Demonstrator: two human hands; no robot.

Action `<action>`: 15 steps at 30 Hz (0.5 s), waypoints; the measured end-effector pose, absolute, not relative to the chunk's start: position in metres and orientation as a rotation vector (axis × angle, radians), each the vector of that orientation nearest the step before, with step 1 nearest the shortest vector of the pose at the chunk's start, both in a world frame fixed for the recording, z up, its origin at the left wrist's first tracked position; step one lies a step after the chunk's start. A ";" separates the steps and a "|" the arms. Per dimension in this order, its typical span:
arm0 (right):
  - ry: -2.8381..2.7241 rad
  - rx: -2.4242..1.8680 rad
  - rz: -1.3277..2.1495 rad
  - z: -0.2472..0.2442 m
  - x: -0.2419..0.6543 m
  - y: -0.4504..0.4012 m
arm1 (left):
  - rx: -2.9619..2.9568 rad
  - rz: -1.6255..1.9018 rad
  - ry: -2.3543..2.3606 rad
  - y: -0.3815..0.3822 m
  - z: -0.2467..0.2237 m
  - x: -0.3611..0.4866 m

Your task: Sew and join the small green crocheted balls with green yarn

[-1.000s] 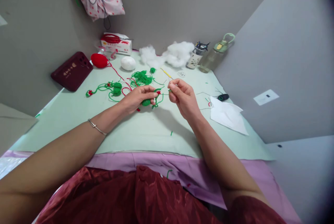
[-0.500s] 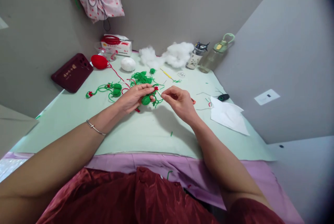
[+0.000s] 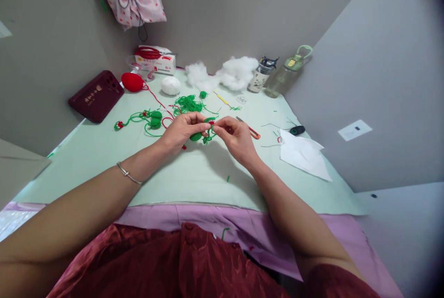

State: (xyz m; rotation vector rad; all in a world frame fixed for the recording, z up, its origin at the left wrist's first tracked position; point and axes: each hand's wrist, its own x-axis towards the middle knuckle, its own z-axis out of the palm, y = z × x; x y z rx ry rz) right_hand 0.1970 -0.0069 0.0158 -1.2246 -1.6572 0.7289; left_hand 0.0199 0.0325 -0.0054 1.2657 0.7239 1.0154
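Note:
Fingers of my left hand (image 3: 183, 131) pinch a small red and green crocheted piece (image 3: 211, 122) over the middle of the table. Opposite it, the thumb and forefinger of my right hand (image 3: 236, 137) are pressed together at the same piece, touching its right side. A green crocheted ball (image 3: 195, 136) and loops of green yarn hang just below the fingers. Behind my hands lies a tangle of green yarn (image 3: 188, 103). More green crocheted balls (image 3: 156, 120) with yarn lie to the left. Whether a thin tool is between my right fingertips is hidden.
Red-handled snips (image 3: 255, 134) lie right of my right hand. A yellow crochet hook (image 3: 222, 98), white stuffing (image 3: 237, 73), a cup of pens (image 3: 258, 79) and a bottle (image 3: 285, 73) stand or lie behind. A phone (image 3: 96, 96) leans at left; white paper (image 3: 303, 154) lies right.
My right hand has moved slightly left and its fingertips now meet my left fingertips at the piece. The green ball sits more hidden under my left hand, and the snips show more.

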 end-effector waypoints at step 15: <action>-1.580 -1.111 0.982 0.015 0.209 0.001 | 1.181 0.980 0.718 0.031 0.000 0.018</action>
